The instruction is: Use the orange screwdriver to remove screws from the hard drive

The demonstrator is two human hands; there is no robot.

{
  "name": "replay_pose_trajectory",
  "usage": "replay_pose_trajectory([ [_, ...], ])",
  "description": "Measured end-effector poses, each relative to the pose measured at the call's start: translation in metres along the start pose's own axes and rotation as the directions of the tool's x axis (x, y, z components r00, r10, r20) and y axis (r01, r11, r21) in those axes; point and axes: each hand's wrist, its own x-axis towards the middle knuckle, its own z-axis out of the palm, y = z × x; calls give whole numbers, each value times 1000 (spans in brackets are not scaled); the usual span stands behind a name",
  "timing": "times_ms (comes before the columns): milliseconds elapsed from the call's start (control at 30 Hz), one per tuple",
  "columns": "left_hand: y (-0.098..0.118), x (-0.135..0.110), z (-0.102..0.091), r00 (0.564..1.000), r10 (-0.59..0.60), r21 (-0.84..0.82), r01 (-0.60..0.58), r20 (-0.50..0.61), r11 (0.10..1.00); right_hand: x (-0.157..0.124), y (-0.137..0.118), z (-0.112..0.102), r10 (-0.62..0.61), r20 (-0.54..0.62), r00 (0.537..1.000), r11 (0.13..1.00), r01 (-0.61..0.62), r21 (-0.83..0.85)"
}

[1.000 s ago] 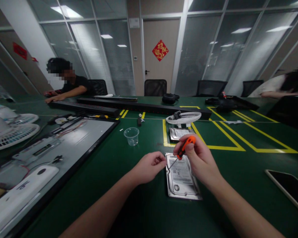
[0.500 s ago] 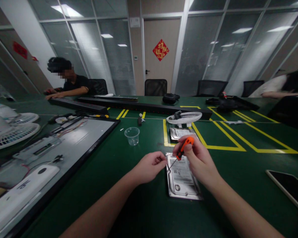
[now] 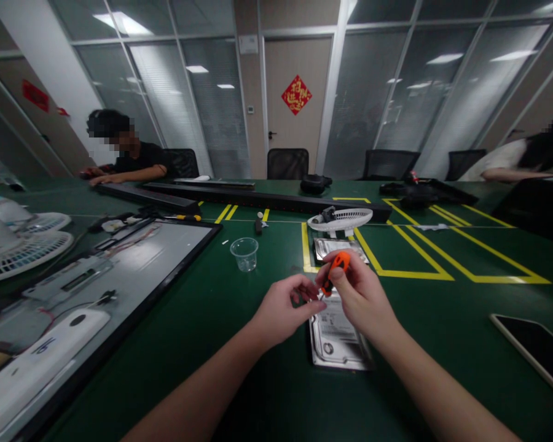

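Observation:
A silver hard drive point(image 3: 338, 337) lies flat on the green table in front of me, its label partly covered by my hands. My right hand point(image 3: 357, 288) is closed around the orange and black handle of a screwdriver point(image 3: 338, 265), which is tilted with its shaft pointing down to the left. Over the drive's upper left part, my left hand point(image 3: 288, 304) pinches about the lower shaft with thumb and fingers. The screwdriver's tip is hidden by these fingers; whether a screw is there I cannot tell.
A clear plastic cup point(image 3: 244, 255) stands left of the drive. Beyond my hands are a second hard drive point(image 3: 325, 247) and a white fan guard point(image 3: 350, 218). A large panel point(image 3: 166, 258) fills the left, a phone point(image 3: 529, 344) lies right. One person point(image 3: 129, 156) sits across, another far right.
My left hand has moved right and up, from the drive's edge to the screwdriver's shaft. The screwdriver, in my right hand, has shifted slightly left.

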Motion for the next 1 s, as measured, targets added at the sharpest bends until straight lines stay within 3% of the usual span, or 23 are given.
replay_pose_trajectory([
  [300,-4,2,1,999,23,-50,-22,35,998,1,-8,-4,39,16,999,994,-41,102],
  [567,-8,2,0,998,37,-112,-32,43,993,-1,-9,-7,-33,66,997,999,32,14],
  [867,-7,1,-2,998,43,-91,-38,55,995,2,-7,-5,-36,25,999,998,37,-46],
  [1000,-10,1,-2,997,42,-139,-33,62,990,2,-10,-4,-1,73,997,1000,0,9],
])
